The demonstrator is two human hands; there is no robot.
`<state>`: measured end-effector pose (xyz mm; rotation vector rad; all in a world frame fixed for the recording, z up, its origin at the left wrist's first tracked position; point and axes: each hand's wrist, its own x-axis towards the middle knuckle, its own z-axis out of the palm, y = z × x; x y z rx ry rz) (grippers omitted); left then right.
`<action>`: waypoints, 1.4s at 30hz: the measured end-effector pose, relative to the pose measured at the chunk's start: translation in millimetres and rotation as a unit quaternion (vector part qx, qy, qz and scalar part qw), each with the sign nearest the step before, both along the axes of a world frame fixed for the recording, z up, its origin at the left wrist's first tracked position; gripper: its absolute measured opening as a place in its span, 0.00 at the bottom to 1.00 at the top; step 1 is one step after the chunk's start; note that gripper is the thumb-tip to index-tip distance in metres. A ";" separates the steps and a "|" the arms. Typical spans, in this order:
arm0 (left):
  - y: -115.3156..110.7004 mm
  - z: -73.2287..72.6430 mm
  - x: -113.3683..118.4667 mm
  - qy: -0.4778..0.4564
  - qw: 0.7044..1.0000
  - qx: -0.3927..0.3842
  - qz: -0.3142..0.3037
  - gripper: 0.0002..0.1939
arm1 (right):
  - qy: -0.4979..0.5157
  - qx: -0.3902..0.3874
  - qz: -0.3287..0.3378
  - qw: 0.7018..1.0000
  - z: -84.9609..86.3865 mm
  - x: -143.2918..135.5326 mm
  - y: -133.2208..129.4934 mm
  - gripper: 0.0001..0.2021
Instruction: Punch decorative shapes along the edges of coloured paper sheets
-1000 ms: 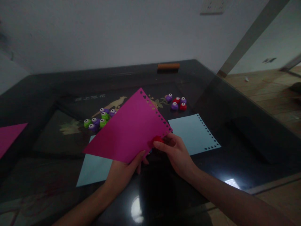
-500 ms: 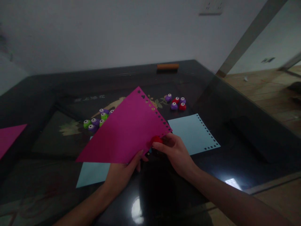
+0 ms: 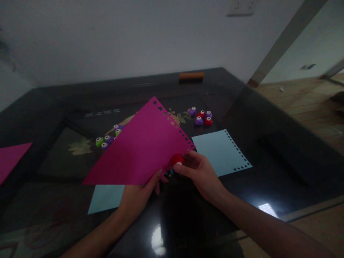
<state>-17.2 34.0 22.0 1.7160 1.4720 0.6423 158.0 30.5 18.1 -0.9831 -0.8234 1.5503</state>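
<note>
A magenta sheet (image 3: pixel 142 147) is held up at a slant over the table, with a row of small shaped holes along its right edge. My left hand (image 3: pixel 143 190) pinches its lower edge between thumb and fingers. At the sheet's right lower corner, my right hand (image 3: pixel 197 170) is closed round a red punch (image 3: pixel 177 159), which touches the paper's edge. Part of the punch is hidden by the thumb and the sheet. A light blue sheet (image 3: pixel 220 152) with holes along two edges lies to the right. Another light blue sheet (image 3: pixel 106 197) lies partly under the magenta one.
Purple and green punches (image 3: pixel 99 142) stand at the left, partly behind the magenta sheet. Several purple and red punches (image 3: pixel 208 121) stand at the back right. A brown roll (image 3: pixel 191 76) lies by the wall. Another magenta sheet (image 3: pixel 13 157) is at the far left of the dark table (image 3: pixel 228 86).
The magenta sheet has shifted slightly left and covers more of the left punches. The red punch and my right hand have moved a little left.
</note>
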 end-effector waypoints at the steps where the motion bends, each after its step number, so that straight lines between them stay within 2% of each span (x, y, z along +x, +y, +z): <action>1: 0.1 0.6 0.2 0.000 1.000 0.001 0.001 0.21 | -0.001 -0.003 0.000 1.000 0.2 0.1 -0.1 0.18; 8: 1.5 -1.4 -1.0 0.007 1.000 0.020 -0.002 0.20 | 0.000 -0.021 0.003 1.000 -0.5 2.1 -0.3 0.17; 16: 1.3 -2.4 -3.1 0.026 0.999 0.035 -0.016 0.19 | -0.003 -0.008 0.001 1.000 3.6 2.9 -1.7 0.18; 20: 1.1 -5.8 -6.3 0.044 0.998 0.046 -0.024 0.18 | 0.005 0.013 0.009 1.000 3.8 3.1 -3.0 0.18; 25: 1.6 -18.0 -20.4 0.096 0.989 0.107 -0.034 0.17 | -0.010 0.042 0.021 0.999 7.7 4.9 -6.1 0.17; 27: 2.4 -19.3 -26.3 0.079 0.986 0.129 -0.066 0.17 | -0.045 0.076 0.030 0.996 11.1 7.6 -7.4 0.17; 31: 3.1 -5.7 -30.4 -0.028 0.961 0.212 -0.174 0.20 | -0.125 0.231 0.041 0.964 17.4 14.8 -9.3 0.13; 34: 1.8 10.6 -29.8 -0.020 0.946 0.257 -0.197 0.17 | -0.158 0.309 0.061 0.936 19.8 18.8 -12.0 0.12; 37: -0.1 19.9 -30.5 -0.010 0.932 0.297 -0.208 0.13 | -0.177 0.317 0.078 0.929 19.2 20.4 -17.1 0.15; 40: 1.2 19.6 -33.6 -0.008 0.932 0.309 -0.191 0.13 | -0.174 0.307 0.082 0.932 17.0 20.3 -22.5 0.19; 42: 4.6 17.2 -36.3 -0.009 0.924 0.311 -0.224 0.14 | -0.167 0.297 0.084 0.936 16.3 20.1 -24.6 0.21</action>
